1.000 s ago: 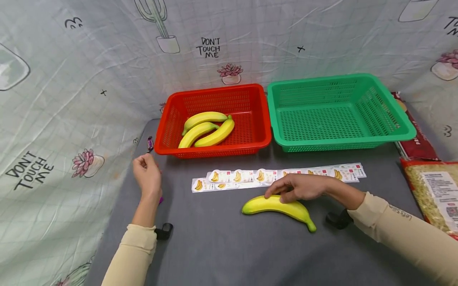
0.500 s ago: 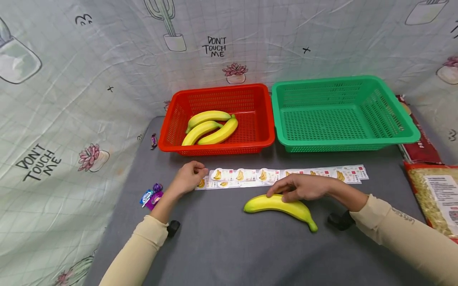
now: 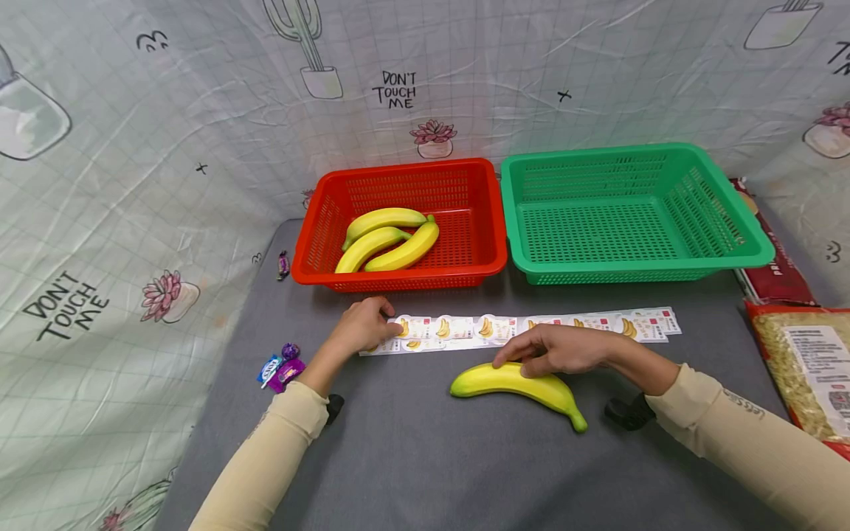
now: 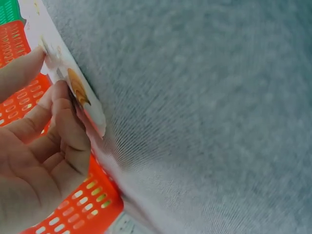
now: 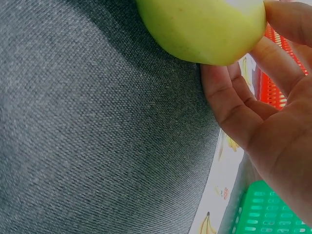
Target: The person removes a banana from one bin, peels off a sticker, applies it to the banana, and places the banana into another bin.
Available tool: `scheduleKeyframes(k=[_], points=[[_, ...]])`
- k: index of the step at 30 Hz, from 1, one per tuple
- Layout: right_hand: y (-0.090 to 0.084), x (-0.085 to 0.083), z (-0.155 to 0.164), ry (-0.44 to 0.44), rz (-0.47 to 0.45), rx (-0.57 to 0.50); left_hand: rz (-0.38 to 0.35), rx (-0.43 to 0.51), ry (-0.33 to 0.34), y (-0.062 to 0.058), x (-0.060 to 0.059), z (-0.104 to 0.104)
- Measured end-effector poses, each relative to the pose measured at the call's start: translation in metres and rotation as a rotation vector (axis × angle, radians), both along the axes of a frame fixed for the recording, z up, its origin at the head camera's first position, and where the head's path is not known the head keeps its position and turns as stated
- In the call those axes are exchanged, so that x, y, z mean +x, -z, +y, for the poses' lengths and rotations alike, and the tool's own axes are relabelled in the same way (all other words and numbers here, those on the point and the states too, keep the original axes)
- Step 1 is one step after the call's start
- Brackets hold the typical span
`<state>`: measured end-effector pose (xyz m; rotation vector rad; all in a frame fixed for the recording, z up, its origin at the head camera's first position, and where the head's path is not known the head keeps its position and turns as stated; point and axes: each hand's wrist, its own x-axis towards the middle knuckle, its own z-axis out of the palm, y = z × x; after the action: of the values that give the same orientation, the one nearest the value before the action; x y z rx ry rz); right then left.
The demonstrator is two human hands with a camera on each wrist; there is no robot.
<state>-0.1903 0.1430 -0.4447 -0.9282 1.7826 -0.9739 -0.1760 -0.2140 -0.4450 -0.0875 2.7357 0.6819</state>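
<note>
My left hand (image 3: 361,324) is at the left end of a row of white banana stickers (image 3: 458,330) on the table. In the left wrist view, the thumb (image 4: 34,63) and bent forefinger stand apart at the sticker strip (image 4: 92,109), fingertips right at its edge. A yellow banana (image 3: 511,380) with green ends lies in front of the strip, its stem toward the lower right. My right hand (image 3: 564,346) grips it from above, thumb on the near side and fingers on the far side. The right wrist view shows the banana's rounded end (image 5: 200,29) between thumb and fingers.
A red basket (image 3: 398,280) with several bananas (image 3: 385,217) stands at the back, beside a green basket (image 3: 637,262). Wrapped candies (image 3: 282,366) lie at left, another candy (image 3: 283,265) by the red basket. A red-edged food bag (image 3: 810,369) and a dark red packet (image 3: 777,276) are at right.
My left hand has moved right from the table's left side to the left end of the sticker row, uncovering the candies. My right hand stays on the banana.
</note>
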Motion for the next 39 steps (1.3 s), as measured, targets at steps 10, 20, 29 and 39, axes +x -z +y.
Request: scheduleKeyframes(k=[10, 20, 29, 39], points=[[0.001, -0.001, 0.0, 0.01, 0.006, -0.011, 0.015, 0.009, -0.021, 0.001, -0.001, 0.003], [0.002, -0.002, 0.0, 0.017, 0.051, -0.014, 0.052, 0.085, -0.016, 0.001, 0.0, -0.005], [-0.001, -0.006, 0.001, 0.048, 0.062, 0.0, 0.03, 0.297, -0.034, -0.004, 0.002, -0.016], [-0.05, -0.028, -0.049, 0.263, 0.246, -0.057, -0.018, 0.55, -0.105, -0.01, 0.01, -0.021]])
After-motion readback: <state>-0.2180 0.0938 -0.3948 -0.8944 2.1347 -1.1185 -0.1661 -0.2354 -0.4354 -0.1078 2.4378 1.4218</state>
